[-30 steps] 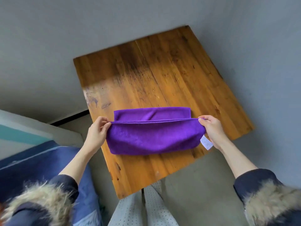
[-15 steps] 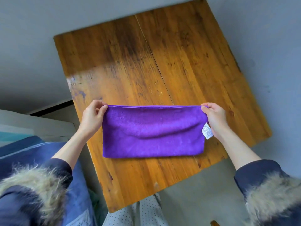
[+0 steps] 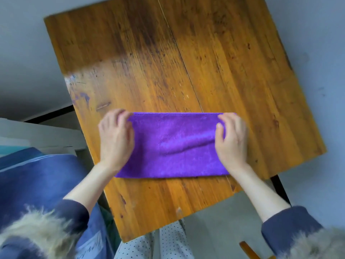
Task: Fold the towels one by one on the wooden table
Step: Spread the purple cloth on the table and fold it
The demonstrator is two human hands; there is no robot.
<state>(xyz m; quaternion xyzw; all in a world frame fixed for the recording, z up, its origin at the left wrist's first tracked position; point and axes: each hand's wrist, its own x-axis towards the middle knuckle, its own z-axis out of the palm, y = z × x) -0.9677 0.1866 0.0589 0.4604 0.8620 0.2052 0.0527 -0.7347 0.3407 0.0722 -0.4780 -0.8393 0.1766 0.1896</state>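
A purple towel [image 3: 173,146], folded in half into a long strip, lies flat on the wooden table [image 3: 186,62] near its front edge, with a soft ridge across its middle. My left hand [image 3: 115,139] rests over the strip's left end, its fingers curled on the far left corner. My right hand [image 3: 231,143] covers the right end, with thumb and fingers pinching the far right corner. Both hands press the cloth down onto the wood.
A blue cloth-covered object [image 3: 37,184] and a white ledge [image 3: 37,135] stand left of the table. A black table leg [image 3: 280,186] shows at the right, above grey floor. My dotted trousers [image 3: 164,242] touch the front edge. The table's far half is bare wood.
Both hands carried the near half of the towel up and over, then lowered it flat; they now lie on the strip's ends. The view has closed in on the table.
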